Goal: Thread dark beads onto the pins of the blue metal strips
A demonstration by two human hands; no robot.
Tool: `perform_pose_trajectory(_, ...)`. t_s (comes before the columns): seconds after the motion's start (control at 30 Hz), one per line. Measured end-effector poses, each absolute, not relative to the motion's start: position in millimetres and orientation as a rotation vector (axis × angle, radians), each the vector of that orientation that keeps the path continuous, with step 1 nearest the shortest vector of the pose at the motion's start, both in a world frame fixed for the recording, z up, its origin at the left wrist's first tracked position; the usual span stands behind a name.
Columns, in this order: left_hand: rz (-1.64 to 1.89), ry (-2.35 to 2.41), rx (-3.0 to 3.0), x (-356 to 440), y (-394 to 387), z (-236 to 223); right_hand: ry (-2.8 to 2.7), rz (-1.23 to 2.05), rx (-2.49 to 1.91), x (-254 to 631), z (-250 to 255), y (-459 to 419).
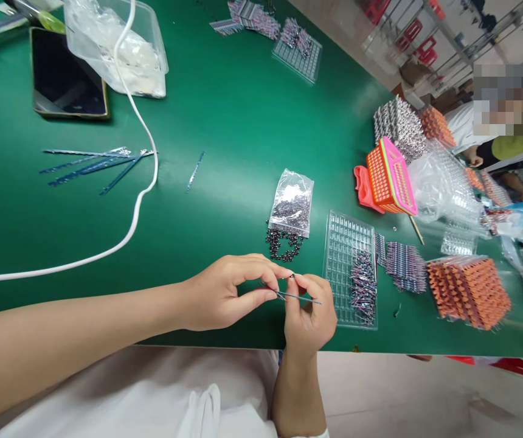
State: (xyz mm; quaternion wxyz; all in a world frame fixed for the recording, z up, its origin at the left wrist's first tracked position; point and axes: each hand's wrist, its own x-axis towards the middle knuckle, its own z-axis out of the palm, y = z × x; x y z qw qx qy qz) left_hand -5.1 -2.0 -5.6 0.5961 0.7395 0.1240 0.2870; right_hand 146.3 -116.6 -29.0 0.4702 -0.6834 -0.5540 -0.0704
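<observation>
My left hand pinches one end of a thin blue-grey strip above the near edge of the green table. My right hand is closed beside it, its fingertips pinching a tiny dark bead at the strip. Just beyond the hands lies a loose heap of dark beads spilling from a small clear bag. To the right lies a clear grid tray holding several finished striped pieces.
Several blue strips and a white cable lie at left, with a phone and a clear plastic box behind. At right are an orange-pink basket, orange stacks, more trays and a person.
</observation>
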Motion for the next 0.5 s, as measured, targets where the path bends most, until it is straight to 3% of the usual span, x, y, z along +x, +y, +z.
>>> perform_pose_trajectory(0.5, 0.594, 0.332, 1.666, -5.0, -1.9, -4.3, -1.376, -0.164, -1.709, 147.2, -29.2, -117.4)
